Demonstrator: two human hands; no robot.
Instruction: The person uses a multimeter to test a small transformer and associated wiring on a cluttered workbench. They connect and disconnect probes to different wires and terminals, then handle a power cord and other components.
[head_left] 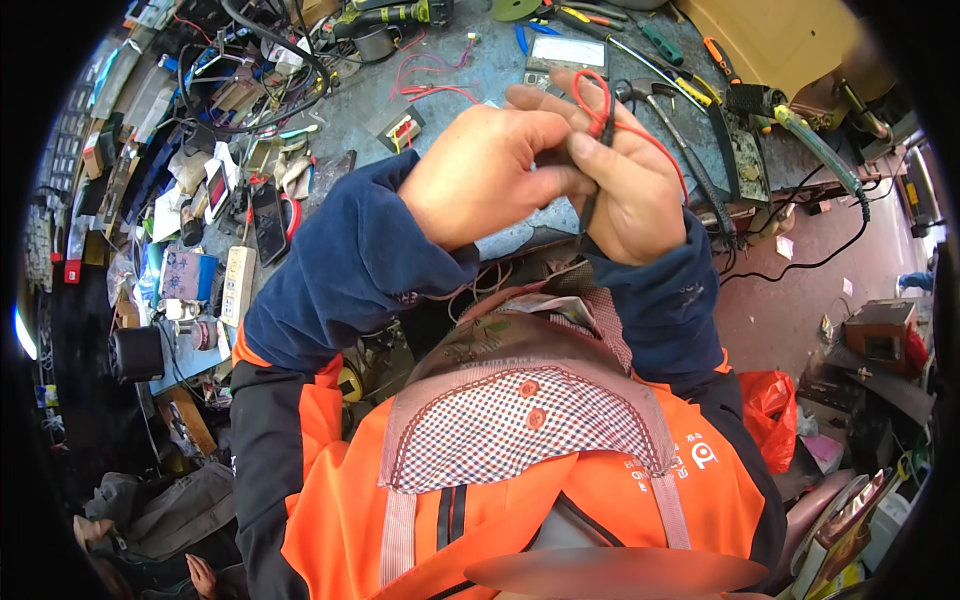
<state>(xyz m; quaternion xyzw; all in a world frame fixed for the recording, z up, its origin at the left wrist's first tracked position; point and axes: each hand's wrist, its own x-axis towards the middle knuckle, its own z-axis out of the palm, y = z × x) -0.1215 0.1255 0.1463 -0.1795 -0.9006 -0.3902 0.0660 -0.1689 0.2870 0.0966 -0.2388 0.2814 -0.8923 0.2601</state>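
Observation:
Both hands meet above the near part of the workbench. In my right hand [630, 190], the thumb presses a red test lead [655, 143] and a black test probe [590, 208] against the fingers. The red lead loops up over the fingertips and trails down past the wrist, while the probe points down across the palm. My left hand [490, 170] is closed, its thumb and fingers pinched together against the right hand's fingers; what lies in the pinch is hidden. Just beyond the hands sits an analog multimeter [567, 52], partly covered by the right fingers.
A small board [402, 130] with coloured wires lies left of the hands. A green power tool [385, 18] stands farther back. Pliers [665, 115], an orange-handled screwdriver [720, 60] and a green-handled soldering iron [820, 150] lie right. A power strip [237, 285] sits among clutter left.

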